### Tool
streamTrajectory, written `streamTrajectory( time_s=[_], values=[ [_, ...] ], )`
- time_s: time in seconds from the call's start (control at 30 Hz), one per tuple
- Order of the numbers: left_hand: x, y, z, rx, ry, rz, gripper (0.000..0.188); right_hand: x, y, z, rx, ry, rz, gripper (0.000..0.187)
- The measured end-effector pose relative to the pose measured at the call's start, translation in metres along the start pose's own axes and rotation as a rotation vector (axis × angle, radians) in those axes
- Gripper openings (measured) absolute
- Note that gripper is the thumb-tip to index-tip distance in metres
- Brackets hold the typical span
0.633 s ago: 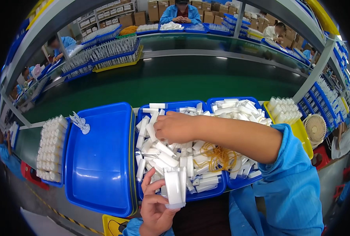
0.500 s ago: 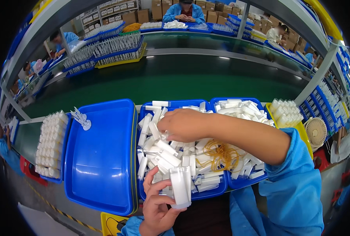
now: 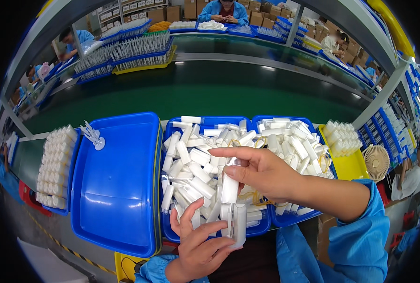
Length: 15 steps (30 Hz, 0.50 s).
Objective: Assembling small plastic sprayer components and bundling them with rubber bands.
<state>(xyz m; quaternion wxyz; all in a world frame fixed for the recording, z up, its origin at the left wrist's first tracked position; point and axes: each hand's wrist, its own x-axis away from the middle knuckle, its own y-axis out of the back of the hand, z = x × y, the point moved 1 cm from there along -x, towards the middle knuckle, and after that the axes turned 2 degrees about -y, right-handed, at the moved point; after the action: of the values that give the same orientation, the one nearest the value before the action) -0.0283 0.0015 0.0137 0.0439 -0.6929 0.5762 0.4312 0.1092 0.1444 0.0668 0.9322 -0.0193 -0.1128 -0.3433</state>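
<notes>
My left hand (image 3: 196,247) grips a small group of white rectangular pieces in clear plastic sleeves (image 3: 238,224), held upright at the near edge of the middle tray. From above, my right hand (image 3: 271,174) pinches one more white sleeved piece (image 3: 229,188) between thumb and fingers. Its lower end meets the top of the group; whether it sits inside or in front, I cannot tell. Beneath both hands, a blue tray (image 3: 159,207) is heaped with loose white sleeved pieces (image 3: 200,172). Yellow rubber bands (image 3: 256,197) lie among them, partly hidden by my right hand.
Left of the heap stands a blue tray stack (image 3: 113,188) with a white plastic part (image 3: 93,136) at its far corner. Bundled white pieces (image 3: 57,165) fill a tray farther left. On the right are another heaped tray (image 3: 295,137), a yellow tray (image 3: 351,166) and a fan (image 3: 377,162).
My right hand has come back from the heap toward my left hand, bringing a white sleeved piece to the held group. My left hand has shifted slightly right.
</notes>
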Motion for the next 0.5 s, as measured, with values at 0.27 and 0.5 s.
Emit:
streamTrajectory(
  time_s=[0.27,0.5],
  values=[
    [0.0,-0.003,-0.003,-0.019,0.002,0.026,0.018,0.007,0.003,-0.006,0.016,0.042,-0.002,0.041],
    [0.001,-0.009,-0.004,-0.021,-0.033,0.033,0.017,0.019,0.007,0.004,0.419,0.232,-0.032,0.039]
  ],
)
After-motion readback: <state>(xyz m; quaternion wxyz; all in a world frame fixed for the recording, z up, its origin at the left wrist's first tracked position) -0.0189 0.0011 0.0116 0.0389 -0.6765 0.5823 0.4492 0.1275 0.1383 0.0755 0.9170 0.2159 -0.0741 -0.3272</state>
